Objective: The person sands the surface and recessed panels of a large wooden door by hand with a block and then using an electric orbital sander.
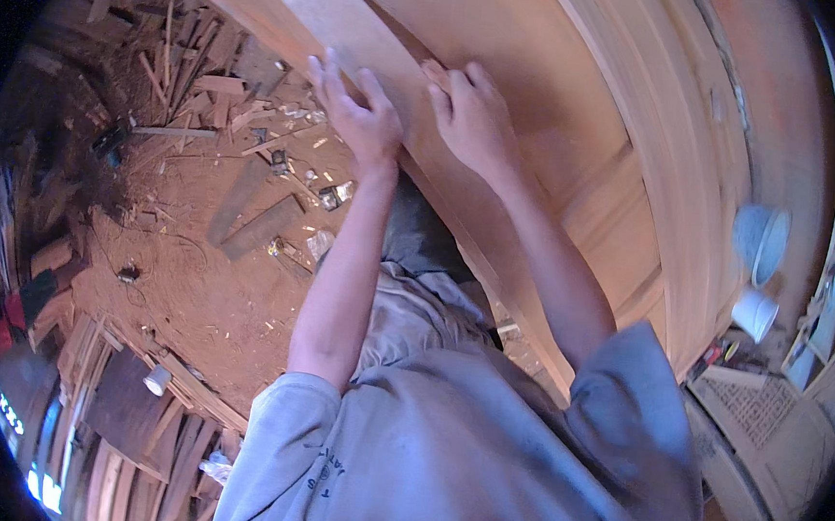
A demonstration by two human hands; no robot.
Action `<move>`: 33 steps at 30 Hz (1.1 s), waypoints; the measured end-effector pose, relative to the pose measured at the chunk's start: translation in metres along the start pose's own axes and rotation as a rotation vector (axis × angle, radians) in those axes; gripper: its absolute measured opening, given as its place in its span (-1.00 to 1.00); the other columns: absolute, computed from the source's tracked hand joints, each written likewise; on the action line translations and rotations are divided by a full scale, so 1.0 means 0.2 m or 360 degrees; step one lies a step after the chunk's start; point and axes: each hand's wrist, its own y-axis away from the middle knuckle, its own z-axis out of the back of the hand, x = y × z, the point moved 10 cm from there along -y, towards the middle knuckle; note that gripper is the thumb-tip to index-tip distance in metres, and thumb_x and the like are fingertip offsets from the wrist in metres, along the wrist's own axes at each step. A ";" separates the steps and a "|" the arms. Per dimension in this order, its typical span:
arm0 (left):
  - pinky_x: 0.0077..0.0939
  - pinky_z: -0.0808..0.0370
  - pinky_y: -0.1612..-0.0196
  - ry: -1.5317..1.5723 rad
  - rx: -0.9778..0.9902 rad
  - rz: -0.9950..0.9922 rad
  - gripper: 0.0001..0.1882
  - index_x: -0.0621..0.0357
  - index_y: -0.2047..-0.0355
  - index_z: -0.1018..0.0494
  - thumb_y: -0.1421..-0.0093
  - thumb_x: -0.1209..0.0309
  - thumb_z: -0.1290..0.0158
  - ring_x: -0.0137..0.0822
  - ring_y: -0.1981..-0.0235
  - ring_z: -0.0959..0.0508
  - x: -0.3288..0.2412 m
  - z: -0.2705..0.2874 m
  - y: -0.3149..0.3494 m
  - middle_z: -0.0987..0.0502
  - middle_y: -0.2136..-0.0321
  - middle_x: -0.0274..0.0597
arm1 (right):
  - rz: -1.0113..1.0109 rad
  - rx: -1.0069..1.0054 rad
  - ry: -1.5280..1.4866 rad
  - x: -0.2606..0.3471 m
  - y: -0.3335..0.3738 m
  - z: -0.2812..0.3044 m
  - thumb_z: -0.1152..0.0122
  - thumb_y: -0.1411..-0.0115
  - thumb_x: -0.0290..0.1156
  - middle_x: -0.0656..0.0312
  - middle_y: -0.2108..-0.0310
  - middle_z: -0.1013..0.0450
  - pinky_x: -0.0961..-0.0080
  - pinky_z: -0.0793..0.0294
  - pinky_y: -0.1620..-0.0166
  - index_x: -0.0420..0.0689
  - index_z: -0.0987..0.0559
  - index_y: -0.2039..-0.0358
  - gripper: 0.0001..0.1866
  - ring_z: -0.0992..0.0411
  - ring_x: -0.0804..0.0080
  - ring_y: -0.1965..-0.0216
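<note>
Hands (367, 126) (474, 119), two, at one pale plank (358, 32)

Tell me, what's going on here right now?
The person's left hand lies open across the edge of a long, flat, pale wooden plank. The right hand is curled at its right edge, apparently holding a small reddish-brown piece whose kind I can't make out. A large, light-brown wooden panel extends to the right; brown wood scraps litter the reddish-brown floor to the left.
</note>
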 end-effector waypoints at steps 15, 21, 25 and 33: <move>-0.08 -0.10 -0.43 0.0050 -0.0093 0.0009 -0.47 0.35 -0.27 -0.29 -0.34 0.41 -0.04 0.17 -0.40 -0.17 -0.03 0.04 0.01 -0.16 -0.36 0.34 | -0.0230 0.0115 0.0025 -0.11 0.46 0.11 -0.10 -0.38 -0.34 -0.03 0.22 -0.39 0.12 -0.52 0.14 -0.17 -0.54 -0.10 -0.66 -0.45 -0.05 0.17; -0.06 -0.12 -0.42 0.0068 -0.0175 -0.0042 -0.46 0.36 -0.26 -0.29 -0.31 0.43 -0.05 0.20 -0.38 -0.19 0.03 0.05 0.04 -0.19 -0.34 0.36 | -0.0079 0.0067 0.0137 -0.21 0.99 0.25 -0.09 -0.37 -0.42 -0.05 0.22 -0.39 0.08 -0.48 0.07 -0.08 -0.54 -0.15 -0.65 -0.43 -0.05 0.17; -0.07 -0.10 -0.43 0.0112 -0.0217 -0.0088 -0.43 0.44 -0.25 -0.27 -0.30 0.40 -0.06 0.21 -0.39 -0.17 0.01 0.07 0.03 -0.19 -0.33 0.38 | -0.0296 0.0228 0.0154 -0.32 1.40 0.37 -0.11 -0.36 -0.44 -0.03 0.27 -0.40 0.08 -0.45 0.08 -0.08 -0.57 -0.12 -0.67 -0.42 -0.04 0.17; -0.11 0.02 -0.47 0.0464 -0.0101 0.0685 -0.23 0.58 -0.36 0.03 -0.41 0.20 0.02 0.17 -0.43 -0.08 -0.21 0.18 1.04 -0.07 -0.37 0.42 | -0.0175 0.0039 0.0105 -0.39 1.17 0.33 -0.10 -0.37 -0.36 -0.16 0.23 -0.39 0.01 -0.44 0.12 -0.26 -0.54 0.04 -0.73 -0.42 -0.22 0.17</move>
